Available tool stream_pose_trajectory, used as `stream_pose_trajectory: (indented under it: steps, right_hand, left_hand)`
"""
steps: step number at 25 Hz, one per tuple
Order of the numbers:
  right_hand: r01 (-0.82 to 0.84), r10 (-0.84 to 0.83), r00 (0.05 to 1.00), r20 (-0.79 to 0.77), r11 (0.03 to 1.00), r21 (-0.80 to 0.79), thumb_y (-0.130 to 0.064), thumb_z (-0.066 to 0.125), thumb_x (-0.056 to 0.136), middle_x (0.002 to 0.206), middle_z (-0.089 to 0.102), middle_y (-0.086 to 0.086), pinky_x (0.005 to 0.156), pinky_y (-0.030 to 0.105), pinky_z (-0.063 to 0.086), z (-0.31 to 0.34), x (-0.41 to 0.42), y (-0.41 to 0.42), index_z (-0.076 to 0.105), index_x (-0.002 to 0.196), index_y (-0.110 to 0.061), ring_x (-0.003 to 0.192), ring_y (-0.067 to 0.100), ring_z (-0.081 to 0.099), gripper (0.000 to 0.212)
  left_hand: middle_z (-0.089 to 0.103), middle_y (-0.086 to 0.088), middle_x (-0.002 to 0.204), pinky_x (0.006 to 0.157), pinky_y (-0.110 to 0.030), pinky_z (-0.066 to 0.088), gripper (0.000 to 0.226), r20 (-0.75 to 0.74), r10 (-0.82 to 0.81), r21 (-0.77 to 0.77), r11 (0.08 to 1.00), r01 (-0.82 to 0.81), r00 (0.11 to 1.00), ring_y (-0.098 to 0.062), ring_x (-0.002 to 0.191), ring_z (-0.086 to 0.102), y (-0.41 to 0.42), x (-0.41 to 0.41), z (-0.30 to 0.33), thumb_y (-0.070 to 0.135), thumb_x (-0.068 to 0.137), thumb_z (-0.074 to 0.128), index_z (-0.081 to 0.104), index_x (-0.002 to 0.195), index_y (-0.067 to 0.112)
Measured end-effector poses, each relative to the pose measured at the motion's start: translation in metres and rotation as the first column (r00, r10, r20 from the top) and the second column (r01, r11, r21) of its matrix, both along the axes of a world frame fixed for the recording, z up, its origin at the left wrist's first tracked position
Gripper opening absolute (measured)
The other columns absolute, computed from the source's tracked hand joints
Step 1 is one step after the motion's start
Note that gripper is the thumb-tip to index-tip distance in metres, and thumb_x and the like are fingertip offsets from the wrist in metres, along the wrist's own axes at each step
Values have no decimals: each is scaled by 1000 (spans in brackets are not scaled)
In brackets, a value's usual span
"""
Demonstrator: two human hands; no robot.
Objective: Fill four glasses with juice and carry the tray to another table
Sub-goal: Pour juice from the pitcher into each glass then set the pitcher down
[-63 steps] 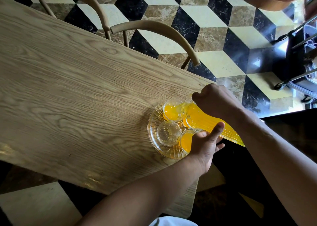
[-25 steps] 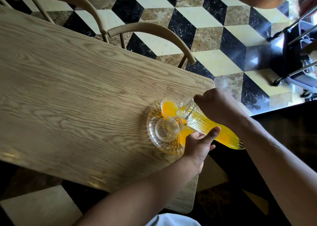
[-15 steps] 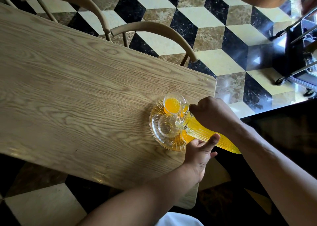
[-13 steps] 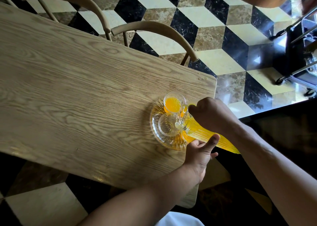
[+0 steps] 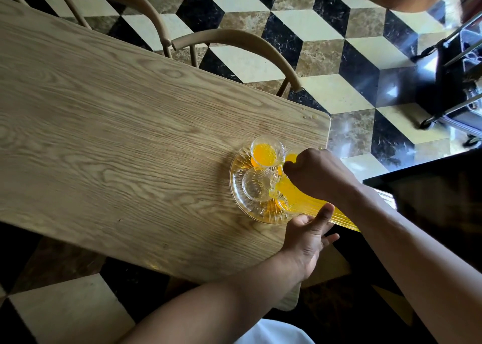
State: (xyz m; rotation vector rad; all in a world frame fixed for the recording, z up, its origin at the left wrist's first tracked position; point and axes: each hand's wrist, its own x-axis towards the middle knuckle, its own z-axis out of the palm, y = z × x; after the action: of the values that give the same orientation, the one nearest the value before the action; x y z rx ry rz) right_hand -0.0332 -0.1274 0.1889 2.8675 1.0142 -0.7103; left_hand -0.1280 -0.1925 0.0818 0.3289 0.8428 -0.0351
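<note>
Ribbed jug point(image 5: 310, 205) tilts in right hand's point(image 5: 317, 175) grip over empty glass point(image 5: 257, 184).

Orange juice point(image 5: 264, 153), clear ribbed glass tray point(image 5: 236, 187), pale wood-grain table point(image 5: 117, 134), black-cream-brown cube-patterned floor point(image 5: 326, 43).

Two wooden chairs point(image 5: 234, 40) stand by the table point(image 5: 117, 124) on checkered floor point(image 5: 326, 43).
</note>
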Motion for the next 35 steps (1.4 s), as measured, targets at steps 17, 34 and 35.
stream_pose_trajectory:
  steps: [17,34,35]
  right_hand:
    - [-27,28,1000,11,998,-57,-44,49,98,55,45,7,50,26,35,9,-2,4,46,61,-8,48,24,40,52]
    - [-31,32,999,8,997,-73,-44,48,96,58,49,7,52,26,38,9,-1,11,46,59,-9,51,25,44,51]
    - [-33,33,999,8,997,-74,-44,48,96,58,49,7,52,26,37,9,-1,11,46,59,-9,50,25,44,51]
  left_hand:
    - [70,-19,118,77,-35,64,108,20,-5,2,1000,5,1000,-30,116,71,-6,3,9,65,22,99,60,103,4]
    - [68,-26,133,76,-35,64,115,3,-49,10,999,49,999,-35,120,70,-3,1,11,65,23,99,60,111,2]
    - [68,-25,133,76,-35,64,114,2,-50,7,999,50,999,-35,120,70,-3,1,10,64,23,99,60,111,2]
